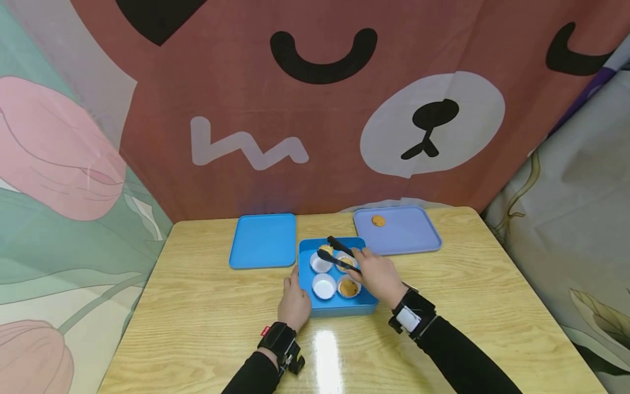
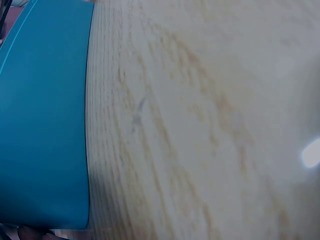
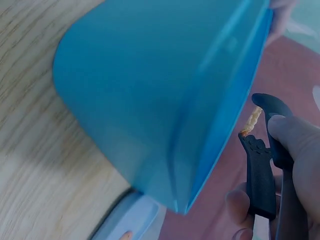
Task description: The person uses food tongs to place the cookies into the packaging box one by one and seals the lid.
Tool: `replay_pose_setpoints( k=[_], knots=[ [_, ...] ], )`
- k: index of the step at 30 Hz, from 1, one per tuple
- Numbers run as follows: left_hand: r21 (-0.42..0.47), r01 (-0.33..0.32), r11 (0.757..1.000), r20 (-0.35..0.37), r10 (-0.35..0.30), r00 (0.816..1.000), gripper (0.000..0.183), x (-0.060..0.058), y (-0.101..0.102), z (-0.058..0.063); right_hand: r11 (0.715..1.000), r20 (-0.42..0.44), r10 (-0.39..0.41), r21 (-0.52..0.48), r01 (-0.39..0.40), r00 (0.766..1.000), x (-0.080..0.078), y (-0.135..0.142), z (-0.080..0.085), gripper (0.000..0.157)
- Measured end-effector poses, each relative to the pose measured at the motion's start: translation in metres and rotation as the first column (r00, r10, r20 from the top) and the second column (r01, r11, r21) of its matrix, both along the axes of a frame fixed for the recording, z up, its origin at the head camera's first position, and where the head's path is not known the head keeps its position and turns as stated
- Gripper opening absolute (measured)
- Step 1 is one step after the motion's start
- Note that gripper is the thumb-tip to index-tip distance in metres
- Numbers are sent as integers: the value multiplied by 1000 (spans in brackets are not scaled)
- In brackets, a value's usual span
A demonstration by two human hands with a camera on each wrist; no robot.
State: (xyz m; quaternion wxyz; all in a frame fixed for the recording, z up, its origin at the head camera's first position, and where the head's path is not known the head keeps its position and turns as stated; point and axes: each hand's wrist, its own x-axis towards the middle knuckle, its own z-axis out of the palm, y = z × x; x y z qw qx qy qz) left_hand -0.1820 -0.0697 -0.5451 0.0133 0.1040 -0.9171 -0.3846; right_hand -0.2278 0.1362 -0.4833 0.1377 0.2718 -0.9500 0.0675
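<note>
My right hand point(image 1: 380, 276) grips black tongs point(image 3: 261, 182), their tips on either side of a small cookie point(image 3: 251, 121). In the head view the tongs hang over the far-left part of a blue box point(image 1: 342, 312). Inside the box are white paper cups: the near-left cup point(image 1: 324, 286) and the far-left cup point(image 1: 321, 264) show bare white insides, while the near-right one has a round cookie point(image 1: 349, 288). A cookie point(image 1: 346, 263) also sits in the far-right cup, partly hidden by the tongs. Fingers extended, my left hand point(image 1: 295, 302) rests against the box's left side.
Behind the box to the right lies a purple tray point(image 1: 406, 232) with one cookie point(image 1: 378, 220) on it. A flat blue tray point(image 1: 263, 241) lies at the back left. The wooden table point(image 1: 197, 317) ends at a printed cloth backdrop.
</note>
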Motion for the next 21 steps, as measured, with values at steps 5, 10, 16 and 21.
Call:
replay_pose_setpoints(
  k=[5,10,16,21],
  knots=[
    [12,4,1000,-20,-4,1000,56,1,-1,0,998,47,2,59,-5,999,0,-9,-6,54],
    [14,4,1000,-19,-4,1000,56,1,-1,1,996,71,-12,87,6,997,-1,-11,-14,55],
    [17,2,1000,-17,-1,1000,56,1,-1,3,997,49,4,77,-8,999,-2,-13,-16,55],
    [29,9,1000,-27,-8,1000,56,2,-2,1,997,67,-17,80,11,998,-2,-14,-16,60]
  ],
)
